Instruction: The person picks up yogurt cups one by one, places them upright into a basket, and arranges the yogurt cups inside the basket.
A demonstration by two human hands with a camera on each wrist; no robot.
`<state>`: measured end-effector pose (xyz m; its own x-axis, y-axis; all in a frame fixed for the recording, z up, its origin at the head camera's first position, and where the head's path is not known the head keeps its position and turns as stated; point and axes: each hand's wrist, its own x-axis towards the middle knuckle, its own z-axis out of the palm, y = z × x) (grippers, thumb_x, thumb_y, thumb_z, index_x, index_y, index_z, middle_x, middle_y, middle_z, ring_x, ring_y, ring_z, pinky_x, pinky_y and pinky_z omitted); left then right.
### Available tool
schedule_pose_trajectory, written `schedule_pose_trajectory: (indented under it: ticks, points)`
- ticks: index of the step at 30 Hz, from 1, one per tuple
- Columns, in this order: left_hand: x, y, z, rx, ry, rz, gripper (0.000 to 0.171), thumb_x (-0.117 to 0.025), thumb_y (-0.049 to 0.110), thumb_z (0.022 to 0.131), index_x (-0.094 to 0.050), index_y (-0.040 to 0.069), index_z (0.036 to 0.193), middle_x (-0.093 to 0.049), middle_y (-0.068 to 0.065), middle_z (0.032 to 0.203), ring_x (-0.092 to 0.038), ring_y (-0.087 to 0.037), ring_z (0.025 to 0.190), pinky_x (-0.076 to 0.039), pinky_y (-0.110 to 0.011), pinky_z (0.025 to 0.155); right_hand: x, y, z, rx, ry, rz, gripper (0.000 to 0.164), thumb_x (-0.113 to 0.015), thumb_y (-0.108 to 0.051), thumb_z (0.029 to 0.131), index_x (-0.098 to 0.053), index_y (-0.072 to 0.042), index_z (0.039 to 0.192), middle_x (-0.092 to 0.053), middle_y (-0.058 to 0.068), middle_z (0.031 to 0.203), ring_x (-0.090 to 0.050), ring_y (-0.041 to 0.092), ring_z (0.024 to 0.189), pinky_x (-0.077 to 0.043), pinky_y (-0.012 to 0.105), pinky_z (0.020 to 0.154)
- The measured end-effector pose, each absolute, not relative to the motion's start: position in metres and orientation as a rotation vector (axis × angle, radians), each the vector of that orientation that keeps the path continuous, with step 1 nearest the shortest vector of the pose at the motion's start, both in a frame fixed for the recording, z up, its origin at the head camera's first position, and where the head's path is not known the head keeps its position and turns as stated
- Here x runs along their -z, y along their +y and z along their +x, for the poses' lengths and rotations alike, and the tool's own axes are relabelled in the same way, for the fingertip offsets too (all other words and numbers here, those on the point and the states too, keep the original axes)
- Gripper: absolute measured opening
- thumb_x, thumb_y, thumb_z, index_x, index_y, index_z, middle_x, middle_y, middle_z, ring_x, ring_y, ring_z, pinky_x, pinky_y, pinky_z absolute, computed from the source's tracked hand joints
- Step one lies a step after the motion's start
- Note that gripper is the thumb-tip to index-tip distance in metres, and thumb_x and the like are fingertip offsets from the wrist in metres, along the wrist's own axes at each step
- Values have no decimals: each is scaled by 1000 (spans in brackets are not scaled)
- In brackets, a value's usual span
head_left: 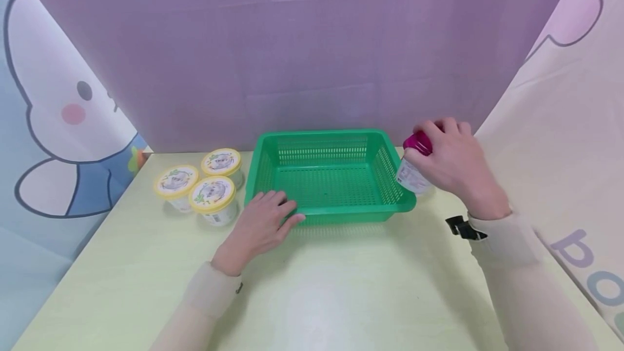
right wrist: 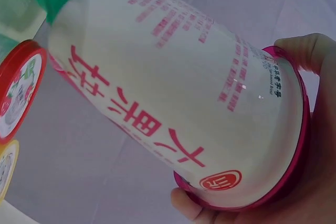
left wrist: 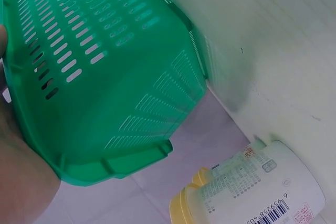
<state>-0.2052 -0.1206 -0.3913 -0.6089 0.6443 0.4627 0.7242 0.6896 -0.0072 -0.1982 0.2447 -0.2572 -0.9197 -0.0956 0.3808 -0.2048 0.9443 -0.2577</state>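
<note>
My right hand (head_left: 450, 158) grips a white tub (head_left: 411, 176) by its magenta lid (head_left: 419, 143), fingers spread round the lid's edge. The tub is tilted and overlaps the right end of the green plastic basket (head_left: 336, 210) in the head view. Its white side (right wrist: 157, 72) carries large pink lettering in the right wrist view. My left hand (head_left: 260, 223) holds the basket's front rim near the left corner, fingers over the rim and thumb along the front. Only part of that hand (left wrist: 23, 177) shows in the left wrist view, beside the basket's wall (left wrist: 105, 108).
Left of the basket stand three white tubs with yellow lids (head_left: 212, 194), close together. The right wrist view also shows a red-lidded tub (right wrist: 21, 93) and part of a yellow lid (right wrist: 7, 169). A purple cloth wall (head_left: 312, 58) rises behind the basket.
</note>
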Motion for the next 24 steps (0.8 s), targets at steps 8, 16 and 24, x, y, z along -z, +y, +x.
schedule_pose_trajectory:
  ticks: [8, 16, 24]
  points:
    - [391, -120, -205, 278, -2472, -1059, 30, -62, 38, 101, -72, 10, 104, -57, -2, 90, -56, -23, 82, -45, -39, 73, 258, 229, -203, -424, -2738, 257, 43, -49, -36, 92, -62, -11, 125, -49, 27, 129, -39, 49, 116, -38, 61, 87]
    - [391, -119, -203, 291, -2488, -1050, 30, -62, 39, 101, -71, 10, 103, -55, -2, 89, -55, -23, 82, -44, -39, 74, 263, 217, -208, -431, -2764, 302, 42, -53, -37, 92, -61, -13, 126, -49, 24, 130, -40, 47, 116, -40, 60, 85]
    - [392, -120, -205, 292, -2492, -1052, 31, -61, 39, 101, -72, 10, 103, -55, -1, 89, -55, -23, 82, -44, -39, 74, 274, 209, -212, -436, -2764, 362, 39, -54, -35, 91, -62, -12, 122, -51, 23, 125, -42, 44, 112, -39, 58, 86]
